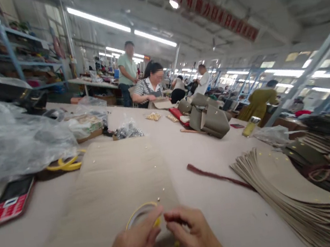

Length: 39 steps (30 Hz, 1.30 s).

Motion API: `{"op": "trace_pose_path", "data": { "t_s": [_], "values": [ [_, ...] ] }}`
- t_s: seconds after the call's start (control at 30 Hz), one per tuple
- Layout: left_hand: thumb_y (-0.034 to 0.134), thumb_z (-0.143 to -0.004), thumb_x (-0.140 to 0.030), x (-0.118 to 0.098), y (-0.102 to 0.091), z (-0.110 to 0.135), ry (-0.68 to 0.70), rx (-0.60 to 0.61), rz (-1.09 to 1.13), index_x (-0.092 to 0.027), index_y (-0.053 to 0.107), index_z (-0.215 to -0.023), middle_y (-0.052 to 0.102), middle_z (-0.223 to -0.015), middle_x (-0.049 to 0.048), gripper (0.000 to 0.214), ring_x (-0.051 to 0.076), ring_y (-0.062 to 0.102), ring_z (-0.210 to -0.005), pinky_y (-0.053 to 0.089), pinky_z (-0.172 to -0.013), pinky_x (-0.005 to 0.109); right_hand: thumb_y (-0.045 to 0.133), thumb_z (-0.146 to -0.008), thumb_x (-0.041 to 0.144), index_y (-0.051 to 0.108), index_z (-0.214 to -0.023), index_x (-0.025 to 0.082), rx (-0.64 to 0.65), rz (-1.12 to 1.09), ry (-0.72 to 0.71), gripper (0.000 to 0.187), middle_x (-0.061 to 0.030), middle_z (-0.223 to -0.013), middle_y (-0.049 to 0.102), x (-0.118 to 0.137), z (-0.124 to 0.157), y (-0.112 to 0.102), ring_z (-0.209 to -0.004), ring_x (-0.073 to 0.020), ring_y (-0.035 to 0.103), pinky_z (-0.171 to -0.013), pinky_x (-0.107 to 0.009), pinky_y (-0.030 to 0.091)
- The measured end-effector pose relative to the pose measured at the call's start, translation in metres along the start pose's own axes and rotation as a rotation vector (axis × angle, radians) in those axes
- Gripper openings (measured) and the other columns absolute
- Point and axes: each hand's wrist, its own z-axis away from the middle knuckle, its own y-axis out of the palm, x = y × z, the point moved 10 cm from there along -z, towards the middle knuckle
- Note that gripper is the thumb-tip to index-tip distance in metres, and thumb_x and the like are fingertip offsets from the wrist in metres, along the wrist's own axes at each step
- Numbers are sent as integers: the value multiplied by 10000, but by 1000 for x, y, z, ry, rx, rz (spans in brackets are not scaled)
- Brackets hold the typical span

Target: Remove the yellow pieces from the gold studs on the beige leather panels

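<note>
My left hand is closed on a roll of yellow-edged tape, whose curved rim shows above the fingers. A bit of yellow sticks out by its fingertips. Just to the right, with a small gap between, my right hand has thumb and fingers pinched; what they hold, if anything, is too small to make out. Another yellow speck shows under its thumb. Both hands are over a long beige panel lying on the table, dotted with small shiny studs along its right side.
A fanned stack of beige pieces lies right, with a dark red strip beside it. Olive bags and packets of metal parts lie farther back. Plastic bags and a red-black phone-like item are left. A co-worker sits opposite.
</note>
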Motion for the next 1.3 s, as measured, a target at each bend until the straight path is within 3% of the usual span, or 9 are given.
{"op": "trace_pose_path", "data": {
  "t_s": [0.13,0.43,0.63,0.73,0.87,0.93,1.13,1.3],
  "values": [
    [348,-1002,-288,0,-2,-6,-167,89,57,-192,421,-1250,744,-876,22,275,124,710,-678,540,-595,176,551,-881,164,681,-1020,185,53,-75,-131,192,-68,-925,710,31,-3,3,-826,-160,649,-772,-258,521],
    [343,-993,-235,-5,10,-1,-137,187,-25,-188,455,-1141,699,-754,-8,192,149,676,-618,462,-508,228,495,-876,98,645,-876,188,6,156,-303,175,-45,-782,685,34,-1,10,-732,-149,636,-689,-253,505],
    [362,-970,-196,6,11,-4,-230,246,-41,-202,537,-876,631,-672,-25,199,121,611,-570,396,-503,216,474,-849,89,645,-803,168,-98,319,-402,194,-38,-652,643,47,-1,11,-607,-142,586,-598,-249,475],
    [330,-974,-190,0,4,-8,-204,188,-34,-197,547,-814,594,-654,-16,269,123,570,-564,387,-512,223,506,-823,132,661,-750,172,-117,194,-201,176,-22,-618,634,35,-6,6,-553,-124,566,-563,-235,465],
    [347,-954,-151,-16,1,-7,-116,136,-33,-195,542,-835,573,-675,-14,233,132,533,-576,373,-519,243,603,-771,301,637,-689,160,-111,-189,347,167,8,-524,605,-24,-7,1,-444,-111,532,-450,-219,441],
    [390,-939,-131,-17,7,-3,-110,178,-91,-198,535,-839,566,-681,-17,188,145,521,-592,369,-533,260,647,-735,370,637,-686,147,-108,-292,486,228,16,-496,590,-46,-3,-1,-416,-107,518,-436,-221,438],
    [534,-895,-129,1,37,7,-155,461,-305,-193,545,-830,612,-809,20,92,208,526,-751,410,-650,322,679,-736,386,705,-762,124,111,-263,591,265,9,-552,613,-79,9,11,-456,-83,495,-454,-195,398],
    [501,-923,-150,2,45,13,-196,520,-242,-192,555,-866,607,-822,16,89,202,505,-756,394,-674,337,647,-765,323,704,-747,130,241,-164,587,203,17,-547,604,-82,12,20,-482,-90,503,-498,-204,414]
  ]
}}
